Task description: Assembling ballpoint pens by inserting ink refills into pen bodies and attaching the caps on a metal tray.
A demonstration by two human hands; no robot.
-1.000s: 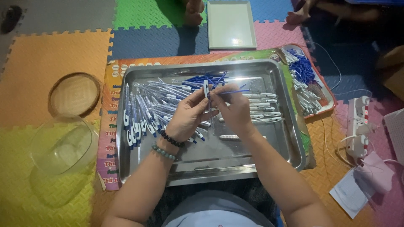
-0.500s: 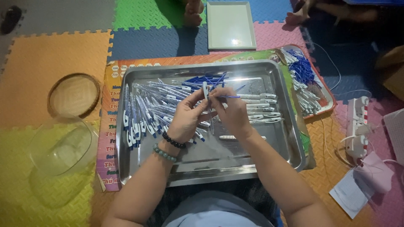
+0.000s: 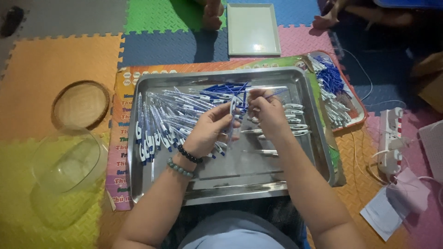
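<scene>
A large steel tray (image 3: pixel 240 184) lies in front of me on a low board. Its left half is heaped with clear pen barrels with blue tips (image 3: pixel 170 122). Loose blue refills (image 3: pixel 227 87) lie near its far edge, and a few finished pens (image 3: pixel 295 121) sit at the right. My left hand (image 3: pixel 210 131), with two bead bracelets at the wrist, holds one clear pen barrel (image 3: pixel 232 121) upright. My right hand (image 3: pixel 267 110) pinches a thin blue refill (image 3: pixel 272 94) just above the barrel's top.
A red-rimmed tray of more pen parts (image 3: pixel 334 90) sits to the right. A pale rectangular tray (image 3: pixel 253 28) lies beyond. A woven basket (image 3: pixel 80 103) and a clear plastic bowl (image 3: pixel 67 159) stand at left. A power strip (image 3: pixel 390 138), cables and papers lie at right. Other people's feet show at top.
The barrel in my left hand has tilted upright, and my right hand has drawn the blue refill closer to its top end.
</scene>
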